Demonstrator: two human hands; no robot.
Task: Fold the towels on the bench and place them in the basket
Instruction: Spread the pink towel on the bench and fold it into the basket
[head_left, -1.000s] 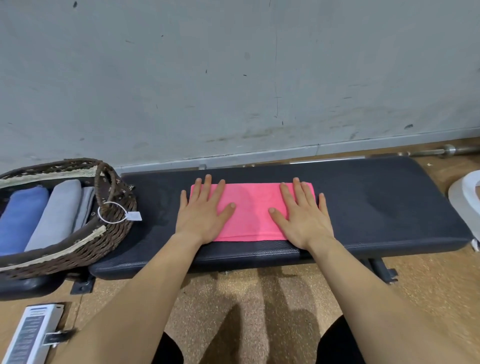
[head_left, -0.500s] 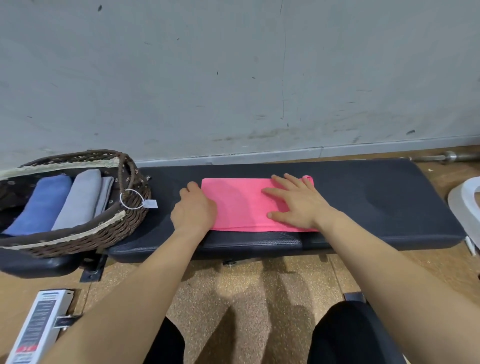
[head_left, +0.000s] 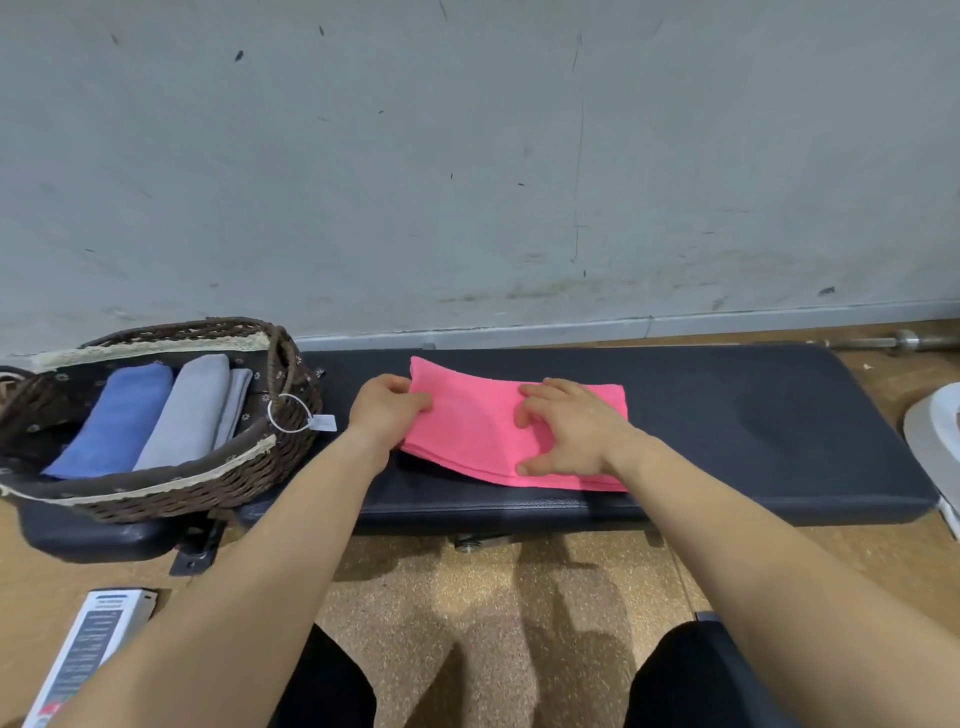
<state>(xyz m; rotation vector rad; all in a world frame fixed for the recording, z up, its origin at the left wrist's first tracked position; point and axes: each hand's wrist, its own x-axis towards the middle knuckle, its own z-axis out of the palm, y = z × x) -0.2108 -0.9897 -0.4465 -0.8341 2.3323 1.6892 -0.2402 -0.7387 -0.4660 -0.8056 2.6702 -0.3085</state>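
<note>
A folded pink towel (head_left: 467, 431) lies on the black padded bench (head_left: 753, 426), its left end raised off the pad. My left hand (head_left: 387, 410) grips that left end, thumb on top. My right hand (head_left: 571, 431) rests on the towel's right half with fingers bent and spread, pressing it down. To the left, a brown wicker basket (head_left: 156, 493) sits on the bench's end and holds a folded blue towel (head_left: 114, 421) and grey towels (head_left: 192, 410) side by side.
A grey wall stands right behind the bench. A barbell end (head_left: 904, 342) lies on the floor at the far right, and a white object (head_left: 935, 441) is at the right edge. A white labelled device (head_left: 88, 654) lies on the floor at lower left.
Both hands were flat on the towel a second ago. My left hand has since taken hold of the towel's left end and lifted it; my right hand shifted toward the middle and bent its fingers.
</note>
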